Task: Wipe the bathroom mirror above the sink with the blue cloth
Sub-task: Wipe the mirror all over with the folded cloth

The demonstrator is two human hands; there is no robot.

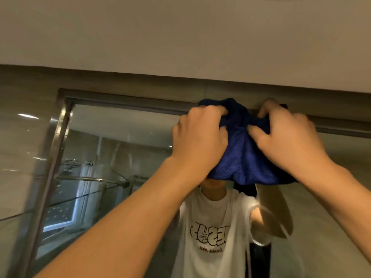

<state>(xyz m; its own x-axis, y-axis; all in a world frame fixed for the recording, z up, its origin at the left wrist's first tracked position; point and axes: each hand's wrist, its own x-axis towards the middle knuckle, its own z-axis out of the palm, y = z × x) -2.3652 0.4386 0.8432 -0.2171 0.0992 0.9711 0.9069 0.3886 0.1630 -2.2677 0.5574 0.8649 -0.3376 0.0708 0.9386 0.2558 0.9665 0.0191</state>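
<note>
up high, blue cloth (244, 155) bunched between left hand (198, 135) and right hand (289, 137), fingers of both clamped on it, against mirror (124, 141) top edge

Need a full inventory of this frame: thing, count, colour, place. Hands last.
cloth: 1, blue, bunched against the mirror's top edge
mirror: 1, metal-framed, on the wall ahead
mirror frame: 1, silver-grey, along the top and left edges
ceiling: 1, pale, above
wall tiles: beige, glossy, left of the mirror
T-shirt: 1, white, printed, in the reflection
left hand: 1, grips the cloth's left side
right hand: 1, grips the cloth's right side
</note>
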